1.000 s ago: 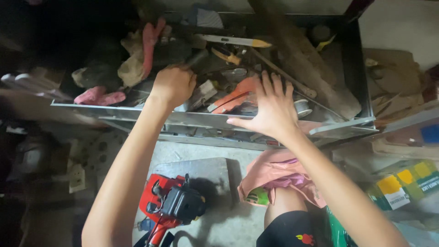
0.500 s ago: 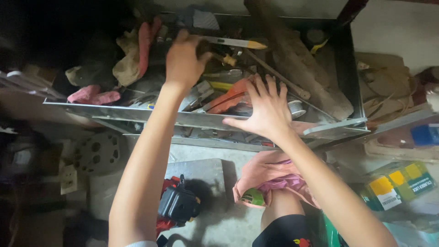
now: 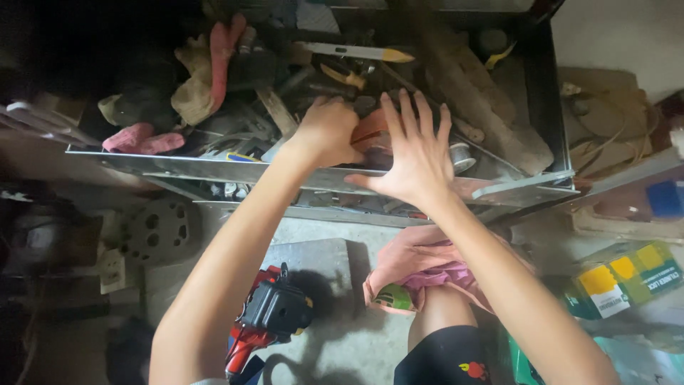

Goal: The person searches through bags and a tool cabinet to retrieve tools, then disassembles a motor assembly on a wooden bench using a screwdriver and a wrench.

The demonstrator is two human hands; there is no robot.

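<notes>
A pink glove (image 3: 139, 140) lies at the metal drawer's (image 3: 214, 170) left end. The left hand (image 3: 324, 132) curls narrow, fingers buried among tools beside an orange-handled tool (image 3: 370, 132). The right hand (image 3: 413, 153) spreads wide above it, holding nothing.

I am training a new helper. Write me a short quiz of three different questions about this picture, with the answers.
1. True or false: the right hand is spread open, fingers apart.
2. What does the left hand reach into? A) metal drawer B) bucket C) sink
3. Fill in: on the floor by the left arm lies a red and ____ power tool.

Key: 1 true. 2 A, the metal drawer full of tools. 3 black.
</notes>
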